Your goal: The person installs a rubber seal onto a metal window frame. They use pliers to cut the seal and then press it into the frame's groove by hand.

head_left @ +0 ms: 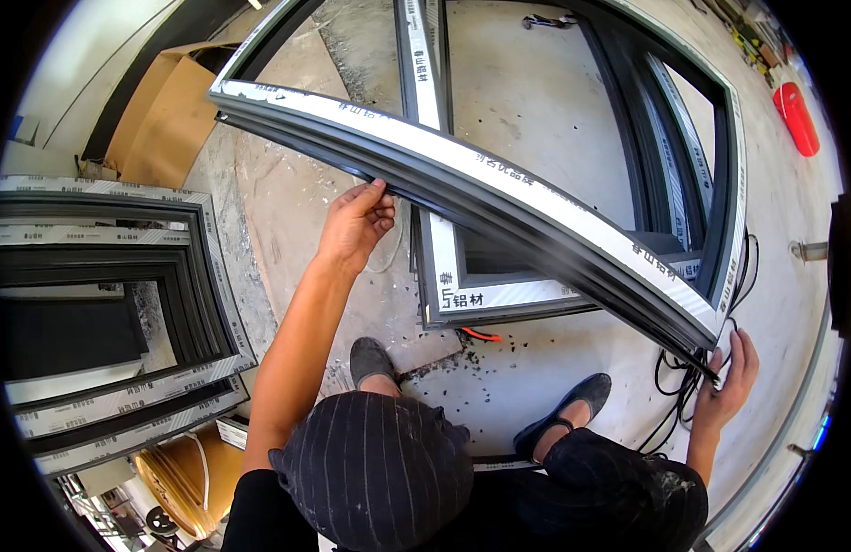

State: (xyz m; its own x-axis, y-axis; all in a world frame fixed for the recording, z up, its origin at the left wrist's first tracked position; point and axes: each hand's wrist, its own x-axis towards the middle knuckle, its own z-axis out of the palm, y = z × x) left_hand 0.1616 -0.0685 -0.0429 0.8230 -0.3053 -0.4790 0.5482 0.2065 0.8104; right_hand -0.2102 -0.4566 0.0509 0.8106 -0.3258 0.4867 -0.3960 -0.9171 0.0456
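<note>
Holds the dark frame (499,175) aslant over a second frame (442,248), pinched by the left hand (359,216), gripped at its corner by the right hand (727,382), apparently mid-handling, not yet let go

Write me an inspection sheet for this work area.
Surface: pale floor, dark bits scattered near the feet.
Job's things: upper frame, slanting across lower frame; both dark with white printed film.
Clutter: orange strip at the lower frame's near edge.
Left hand: fingers curled, thumb at the upper frame's near edge.
Right hand: at that frame's near right corner; grip unclear.
Cables: black, tangled cables beside the right hand.
Surroundings: more frames and cardboard left; red object far right.
</note>
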